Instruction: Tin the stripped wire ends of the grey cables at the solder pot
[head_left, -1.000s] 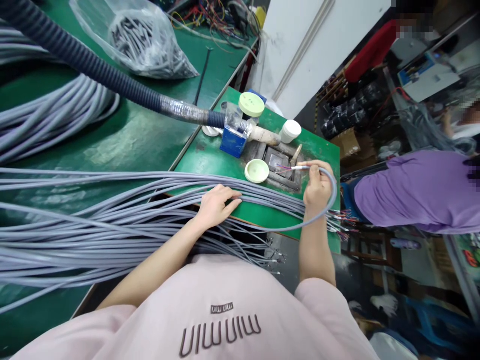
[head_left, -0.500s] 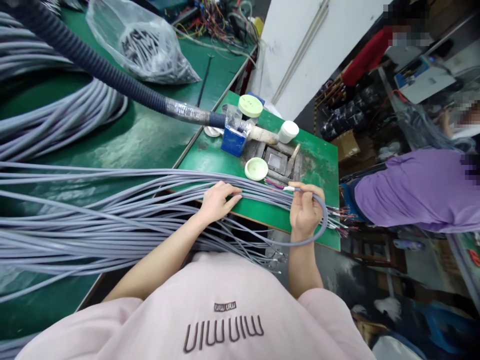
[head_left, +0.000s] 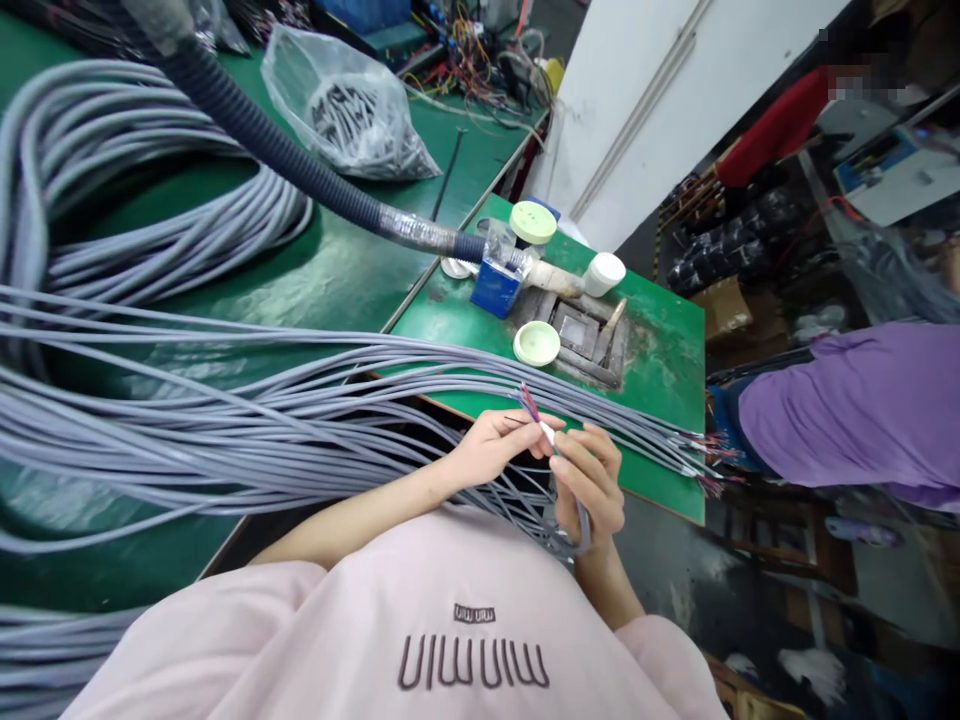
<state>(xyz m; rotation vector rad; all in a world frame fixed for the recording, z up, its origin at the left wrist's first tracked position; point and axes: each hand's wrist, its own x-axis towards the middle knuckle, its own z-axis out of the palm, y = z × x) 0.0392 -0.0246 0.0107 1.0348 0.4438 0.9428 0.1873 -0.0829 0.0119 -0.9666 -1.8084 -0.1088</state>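
My right hand is closed around a grey cable, whose loose length bends down below my fingers. From the cable's end, red and blue wires fan out beyond a white wrap. My left hand pinches this end at the wrap, thumb against fingers, right beside my right fingertips. Behind both hands, a bundle of long grey cables runs across the table, with stripped, coloured wire ends hanging past the right edge. More cable ends lie beneath my hands, partly hidden.
A dirty metal pot is set in the green table, near a pale green dish, a white jar and a blue box. A dark hose crosses above. A person in purple is at the right.
My right hand has drawn the cable end back toward my body. My left hand has left the bundle and moved right to pinch the same end. The view has shifted slightly.
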